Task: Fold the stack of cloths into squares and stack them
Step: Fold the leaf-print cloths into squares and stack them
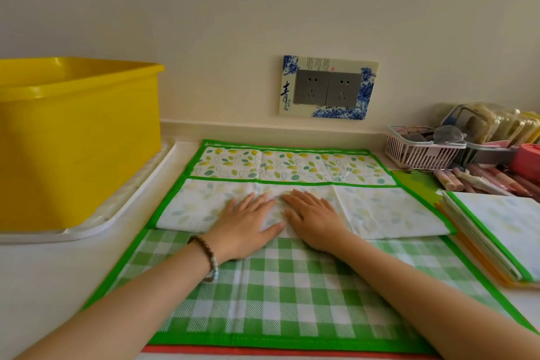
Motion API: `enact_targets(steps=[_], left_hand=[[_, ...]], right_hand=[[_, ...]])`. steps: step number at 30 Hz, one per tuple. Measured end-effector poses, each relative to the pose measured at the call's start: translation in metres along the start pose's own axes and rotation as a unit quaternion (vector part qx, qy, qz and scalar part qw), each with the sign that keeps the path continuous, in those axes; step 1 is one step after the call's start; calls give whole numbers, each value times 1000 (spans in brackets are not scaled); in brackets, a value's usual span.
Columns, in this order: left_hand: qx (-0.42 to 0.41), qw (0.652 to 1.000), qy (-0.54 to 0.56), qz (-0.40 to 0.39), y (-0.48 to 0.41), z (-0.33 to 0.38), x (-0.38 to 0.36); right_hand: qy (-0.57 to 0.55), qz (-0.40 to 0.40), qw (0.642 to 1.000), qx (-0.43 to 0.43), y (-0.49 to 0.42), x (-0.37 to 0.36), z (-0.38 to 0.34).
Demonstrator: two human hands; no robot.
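A leaf-print cloth with green trim lies on the counter, its near half folded back over itself so the pale underside faces up. My left hand and my right hand press flat, side by side, on the middle of that folded flap. Beneath it a green-checked cloth lies spread toward me, with a red edge of another cloth showing under it. A stack of folded cloths sits at the right.
A yellow tub stands on a white tray at the left. At the back right are a pink basket with glasses, packets and several pens. A wall socket is behind.
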State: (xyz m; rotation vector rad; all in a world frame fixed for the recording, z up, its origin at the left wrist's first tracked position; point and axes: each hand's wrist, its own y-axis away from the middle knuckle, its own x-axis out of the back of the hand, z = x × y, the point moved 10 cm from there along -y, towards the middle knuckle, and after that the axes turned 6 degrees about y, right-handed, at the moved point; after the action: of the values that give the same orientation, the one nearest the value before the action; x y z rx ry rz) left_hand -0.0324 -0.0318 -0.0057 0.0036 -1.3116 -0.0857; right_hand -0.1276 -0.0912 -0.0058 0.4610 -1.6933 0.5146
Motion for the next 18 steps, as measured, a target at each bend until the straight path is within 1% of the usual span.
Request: enact_targets(steps=[3,6,12,15,18], left_hand=[[-2,1000,2,-2,0,-2,-1],[-3,1000,-2,-11,1,-1,-2],[-4,1000,4,-10,1,-2,-3],[0,1000,6,-8,1,-2,-2],[3,1000,11,-12,1,-3,-3]], right_hand=[[23,-25,999,-21,7,2,24],[33,-31,997,-58,20,9,64],[52,-49,984,-161,57,27,162],[65,-62,981,-174,66,30,180],[56,-71,979,-181,64,32,174]])
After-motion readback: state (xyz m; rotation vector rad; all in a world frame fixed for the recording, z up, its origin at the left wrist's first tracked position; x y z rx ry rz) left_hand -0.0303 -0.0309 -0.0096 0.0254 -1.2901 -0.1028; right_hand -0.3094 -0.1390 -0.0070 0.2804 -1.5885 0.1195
